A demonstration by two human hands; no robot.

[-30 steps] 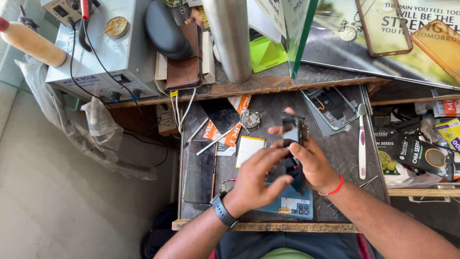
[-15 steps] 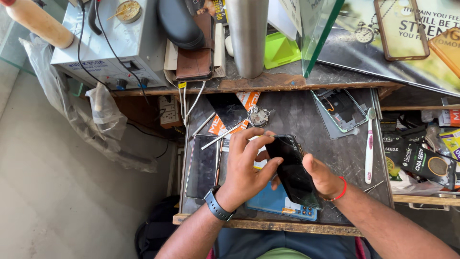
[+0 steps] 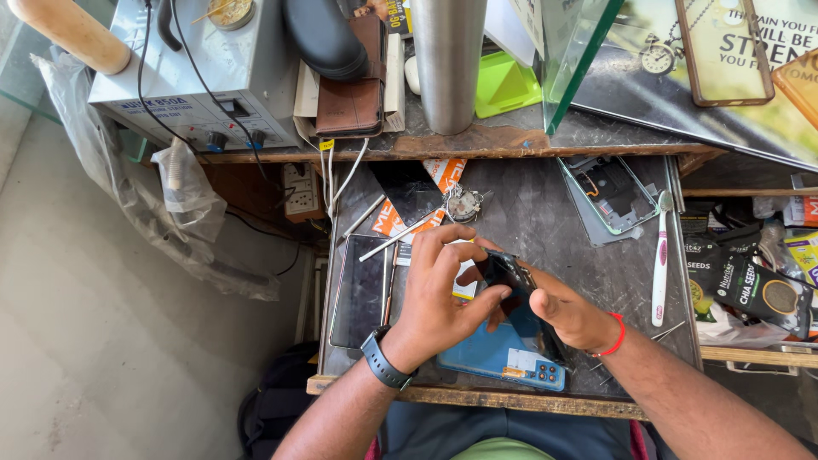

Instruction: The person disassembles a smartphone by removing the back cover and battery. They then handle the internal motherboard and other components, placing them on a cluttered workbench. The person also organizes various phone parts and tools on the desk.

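Note:
My left hand (image 3: 443, 294) and my right hand (image 3: 567, 311) both grip a black phone (image 3: 509, 274) held tilted above the dark work tray (image 3: 545, 221). The left fingers curl over its left side. The right palm supports it from below and to the right. A blue phone back cover (image 3: 503, 362) lies flat under my hands near the front edge. A dark watch sits on my left wrist and a red band on my right wrist.
A dark phone screen (image 3: 360, 290) lies at the tray's left, thin metal tools (image 3: 392, 241) beside it. A phone frame (image 3: 609, 192) and a toothbrush (image 3: 660, 255) lie at right. A grey power supply (image 3: 200, 72), a steel cylinder (image 3: 447, 64) and a brown wallet (image 3: 351, 94) stand behind.
The black phone has been turned in my hands and my left fingers have shifted across it. The view has moved slightly closer.

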